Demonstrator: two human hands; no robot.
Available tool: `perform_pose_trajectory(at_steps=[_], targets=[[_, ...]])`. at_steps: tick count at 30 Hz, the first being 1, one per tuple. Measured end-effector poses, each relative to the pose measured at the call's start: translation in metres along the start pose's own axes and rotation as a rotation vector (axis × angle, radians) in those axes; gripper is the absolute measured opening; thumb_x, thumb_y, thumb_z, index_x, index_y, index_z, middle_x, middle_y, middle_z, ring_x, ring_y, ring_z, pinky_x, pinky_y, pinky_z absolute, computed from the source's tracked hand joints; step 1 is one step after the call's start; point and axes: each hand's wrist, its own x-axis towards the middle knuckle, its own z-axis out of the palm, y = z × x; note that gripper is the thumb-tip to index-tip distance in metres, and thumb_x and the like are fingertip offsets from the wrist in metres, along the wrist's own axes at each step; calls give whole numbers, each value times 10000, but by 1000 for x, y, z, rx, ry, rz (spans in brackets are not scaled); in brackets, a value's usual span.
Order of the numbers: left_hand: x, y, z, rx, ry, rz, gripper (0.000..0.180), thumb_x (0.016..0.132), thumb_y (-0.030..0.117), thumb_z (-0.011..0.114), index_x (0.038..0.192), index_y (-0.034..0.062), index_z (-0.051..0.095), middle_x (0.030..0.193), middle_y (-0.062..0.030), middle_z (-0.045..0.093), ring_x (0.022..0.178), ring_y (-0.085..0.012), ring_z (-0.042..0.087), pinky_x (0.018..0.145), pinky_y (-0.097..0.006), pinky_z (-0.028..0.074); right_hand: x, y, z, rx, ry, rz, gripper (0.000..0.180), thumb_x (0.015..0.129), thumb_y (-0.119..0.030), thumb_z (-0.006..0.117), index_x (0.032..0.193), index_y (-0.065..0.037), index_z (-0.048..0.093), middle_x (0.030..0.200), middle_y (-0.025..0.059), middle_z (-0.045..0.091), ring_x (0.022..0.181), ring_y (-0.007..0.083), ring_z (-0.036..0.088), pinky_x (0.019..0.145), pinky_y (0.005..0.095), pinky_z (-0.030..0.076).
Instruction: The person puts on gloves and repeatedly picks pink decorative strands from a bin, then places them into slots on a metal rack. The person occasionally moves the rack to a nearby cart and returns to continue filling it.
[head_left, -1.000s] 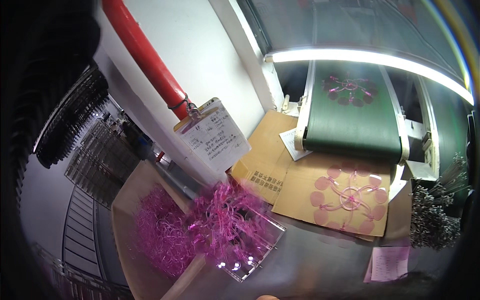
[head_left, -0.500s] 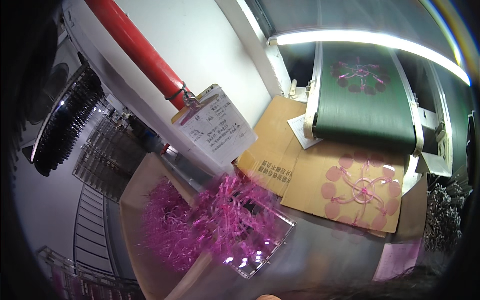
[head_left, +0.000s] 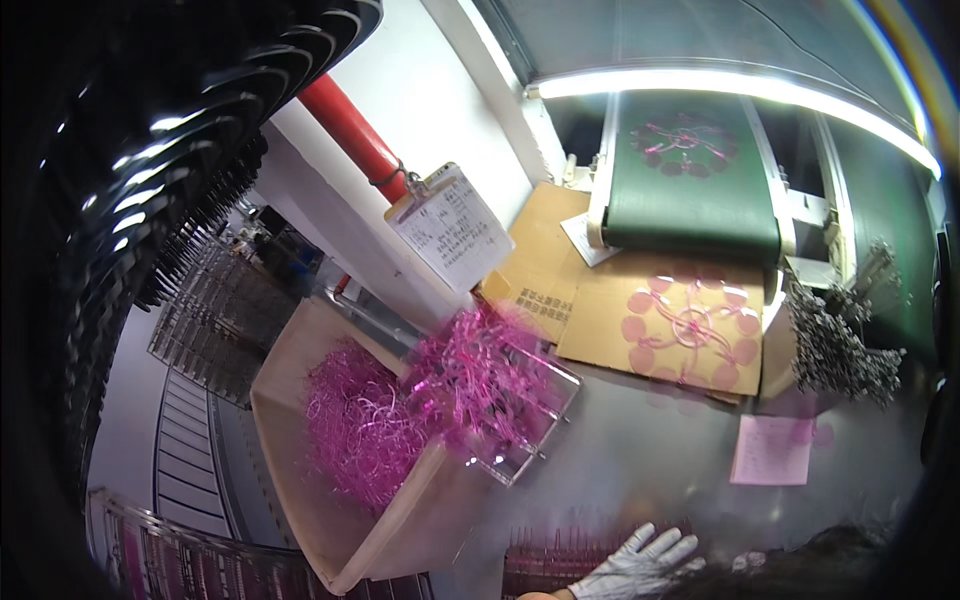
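My left hand, in a white glove, is at the lower edge with its fingers spread. It lies at the right side of a rack with thin pink upright pieces; whether it touches the rack is unclear. Farther right, a small white patch looks like part of my gloved right hand, mostly hidden by dark hair-like strands. Beyond the hands, a wheel-shaped pink plastic moulding with round translucent discs lies on flat cardboard. A similar moulding is on the green conveyor belt.
A beige bin holds tangled pink plastic scraps; more hang over a clear tray at its rim. Pink note sheets and a grey wiry bundle are right. Black glossy pieces loom upper left, near a clipboard.
The view has shifted. My gloved left hand and the rack with pink pieces have come into sight at the bottom. The black glossy pieces now fill more of the upper left.
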Motion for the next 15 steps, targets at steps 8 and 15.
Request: perform_pose_trajectory(at_steps=[8,15], targets=[[-84,43,-37,19,105,78,600,765,123,857,1297,-32,629,1322,-247,639,1201,-401,668,1064,-503,565,-32,-64,-2,151,-46,-154,350,924,-115,808,1243,-8,710,941,135,774,859,237,742,770,376,576],[-236,46,-3,138,-36,-188,407,927,214,738,1270,18,642,1204,-145,693,1071,-342,678,948,-463,526,-71,-151,58,47,-47,-885,333,906,-119,822,1217,-75,712,674,80,655,594,255,674,562,391,521]])
